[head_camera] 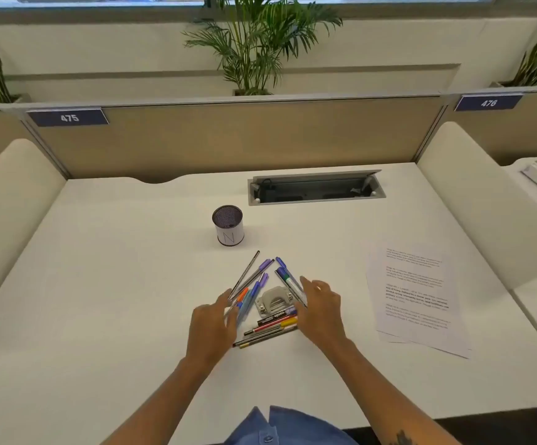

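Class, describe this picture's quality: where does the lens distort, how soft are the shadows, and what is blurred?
Head view: the wide lens bows the partition and desk edges; even light leaves only faint shadows by the pen holder; the printed sheets carry text too blurred to read.

Head camera (wide-angle) looks forward-down, close over desk (106, 284).

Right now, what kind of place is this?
Likely an open-plan office: desk partition bearing plate 475 and plate 476, a cable hatch in the desktop, pens near a mesh pen cup.
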### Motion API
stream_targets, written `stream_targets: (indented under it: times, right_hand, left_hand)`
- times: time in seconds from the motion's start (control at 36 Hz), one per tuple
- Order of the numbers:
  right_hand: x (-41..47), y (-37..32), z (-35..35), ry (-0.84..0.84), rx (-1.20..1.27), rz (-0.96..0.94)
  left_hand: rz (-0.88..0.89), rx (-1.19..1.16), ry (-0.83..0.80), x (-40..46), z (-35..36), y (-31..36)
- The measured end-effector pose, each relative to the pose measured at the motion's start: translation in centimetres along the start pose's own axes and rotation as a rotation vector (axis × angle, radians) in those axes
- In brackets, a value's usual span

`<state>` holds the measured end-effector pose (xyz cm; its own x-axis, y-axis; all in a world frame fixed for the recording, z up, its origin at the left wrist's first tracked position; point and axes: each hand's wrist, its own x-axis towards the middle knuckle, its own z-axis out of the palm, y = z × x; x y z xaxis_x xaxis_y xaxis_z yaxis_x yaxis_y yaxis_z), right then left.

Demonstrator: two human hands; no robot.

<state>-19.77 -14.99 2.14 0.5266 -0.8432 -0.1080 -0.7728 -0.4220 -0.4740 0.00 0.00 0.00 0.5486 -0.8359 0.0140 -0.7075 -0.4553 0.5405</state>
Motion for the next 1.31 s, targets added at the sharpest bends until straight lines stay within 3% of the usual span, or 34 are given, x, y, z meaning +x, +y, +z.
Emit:
stream_targets:
  times: [0.08, 0.33, 0.69, 0.97, 1.31]
  right_hand:
    - [1.2, -0.8, -0.2, 0.0, 0.059, 0.005]
    - [3.6, -0.9, 2.6, -0.061, -0.086, 0.001]
    - [4.1, -0.3, 4.6, -0.037, -0.07, -0.001]
    - [4.7, -0.6, 4.1, -0.05, -0.119, -0.036]
    - [5.2, -1.0, 1.2, 0.02, -0.045, -0.123]
  left_hand:
    - [0.033, -0.056, -0.007, 1.6, 0.0, 1.6]
    - [-0.027, -0.114, -0.171, 5.4, 2.4, 4.5]
    - [0.01, -0.161, -0.206, 7.5, 4.9, 4.3]
    - [-0.031, -0.224, -0.266, 8.0, 4.8, 4.0]
    - [-0.139, -0.379, -0.206, 8.8, 3.7, 5.5]
